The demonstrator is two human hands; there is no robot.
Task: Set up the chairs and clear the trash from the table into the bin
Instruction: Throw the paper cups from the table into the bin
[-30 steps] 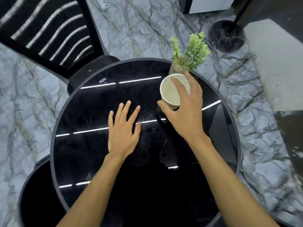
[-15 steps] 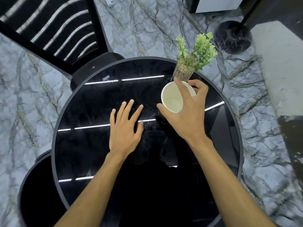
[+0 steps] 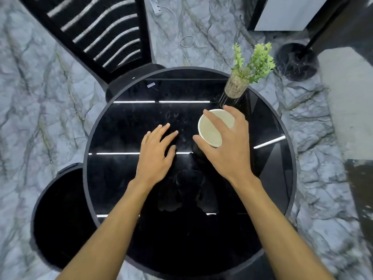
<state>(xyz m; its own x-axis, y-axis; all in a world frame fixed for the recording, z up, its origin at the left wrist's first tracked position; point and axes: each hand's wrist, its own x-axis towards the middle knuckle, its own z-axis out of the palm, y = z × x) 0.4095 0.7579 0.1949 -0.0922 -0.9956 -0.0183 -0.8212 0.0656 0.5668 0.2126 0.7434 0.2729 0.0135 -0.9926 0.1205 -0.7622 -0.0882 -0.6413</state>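
A white paper cup [image 3: 210,132] is tilted on the right half of the round black glass table [image 3: 125,118]. My right hand [image 3: 230,144] is wrapped around its rim from above, fingers over the far side and thumb on the near side. Left of the cup, my left hand [image 3: 156,156] hovers just over the glass near the table's centre, fingers loosely spread, holding nothing. A black slat-backed chair [image 3: 96,37] stands at the table's far left edge. A round black bin [image 3: 58,215] sits on the floor at the near left, partly under the table.
A glass vase with a green plant [image 3: 248,73] stands at the table's far right edge, just behind the cup. A black round stand base [image 3: 296,61] is on the marble floor beyond it. A white power strip and cable [image 3: 181,37] lie on the floor behind the table.
My right hand has closed its fingers over the cup's rim and tilted the cup. The left hand's fingers have curled slightly. The view has shifted, so the table sits lower in frame.
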